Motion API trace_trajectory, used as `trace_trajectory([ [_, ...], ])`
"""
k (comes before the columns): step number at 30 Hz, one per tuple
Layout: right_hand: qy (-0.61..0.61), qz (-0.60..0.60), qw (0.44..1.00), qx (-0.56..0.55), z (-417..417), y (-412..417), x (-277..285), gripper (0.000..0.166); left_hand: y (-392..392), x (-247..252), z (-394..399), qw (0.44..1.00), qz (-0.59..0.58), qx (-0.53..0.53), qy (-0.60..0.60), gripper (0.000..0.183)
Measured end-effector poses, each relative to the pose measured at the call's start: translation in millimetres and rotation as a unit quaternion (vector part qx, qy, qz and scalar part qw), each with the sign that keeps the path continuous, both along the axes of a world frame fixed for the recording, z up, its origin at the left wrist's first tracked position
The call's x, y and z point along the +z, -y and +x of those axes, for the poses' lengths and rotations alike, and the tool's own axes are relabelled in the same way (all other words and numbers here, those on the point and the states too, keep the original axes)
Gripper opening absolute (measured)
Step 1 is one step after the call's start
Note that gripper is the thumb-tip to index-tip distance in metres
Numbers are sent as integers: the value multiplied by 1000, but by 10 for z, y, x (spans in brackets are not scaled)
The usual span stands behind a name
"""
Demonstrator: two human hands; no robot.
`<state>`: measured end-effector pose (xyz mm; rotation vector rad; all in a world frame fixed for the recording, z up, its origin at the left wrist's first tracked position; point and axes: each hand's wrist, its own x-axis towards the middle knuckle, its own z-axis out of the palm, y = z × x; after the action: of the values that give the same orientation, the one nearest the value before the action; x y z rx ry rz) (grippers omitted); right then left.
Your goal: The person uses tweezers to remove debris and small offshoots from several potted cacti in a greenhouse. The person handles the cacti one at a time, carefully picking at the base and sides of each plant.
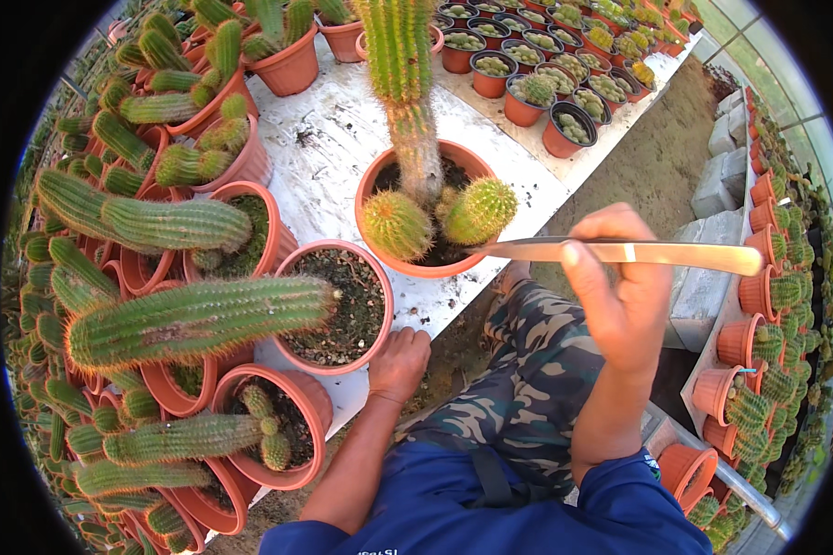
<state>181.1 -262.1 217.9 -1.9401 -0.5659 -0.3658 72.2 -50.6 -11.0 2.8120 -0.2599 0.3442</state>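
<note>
My right hand (618, 277) holds long metal tweezers (701, 255) between thumb and fingers. Their tip reaches over the right rim of a terracotta-coloured pot (425, 268), close to the soil under a round offset cactus (482, 210). In that pot stands a tall columnar cactus (413, 132) with a brown, corky lower stem. Another round offset (397, 225) grows at its left side. My left hand (401, 361) rests with curled fingers on the edge of the white tabletop (451, 295), beside a pot of gritty soil (337, 312).
A long cactus (201, 322) leans across the soil pot from the left. Crowded potted cacti (173, 222) fill the left side. Small pots (569, 128) stand in rows at the upper right. Concrete blocks (701, 277) and another planted bench (729, 298) lie beyond the dirt aisle.
</note>
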Motion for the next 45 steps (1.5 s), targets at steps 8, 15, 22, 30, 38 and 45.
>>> trace_trajectory([
  [8, -14, 61, 998, -24, 15, -157, 23, 9, -12, -22, -16, 1000, 16, 3, -2, 19],
  [15, -8, -43, 999, 1, 54, -216, -41, 10, 6, -16, 0, 1000, 22, 1, -7, 19],
  [22, -5, 1, 1000, -24, 17, -214, 35, 12, 2, -11, 4, 1000, 10, 2, -6, 19],
  [30, 3, 42, 999, -10, -26, -261, -59, 14, 8, 3, 8, 1000, 8, 3, -7, 20],
  [38, 45, -23, 999, 0, 14, -295, -150, 12, -4, 28, 2, 1000, 15, 3, -13, 23],
  [45, -16, 43, 998, -36, -34, -198, -148, 11, 0, -1, -9, 999, 16, 6, -30, 24],
])
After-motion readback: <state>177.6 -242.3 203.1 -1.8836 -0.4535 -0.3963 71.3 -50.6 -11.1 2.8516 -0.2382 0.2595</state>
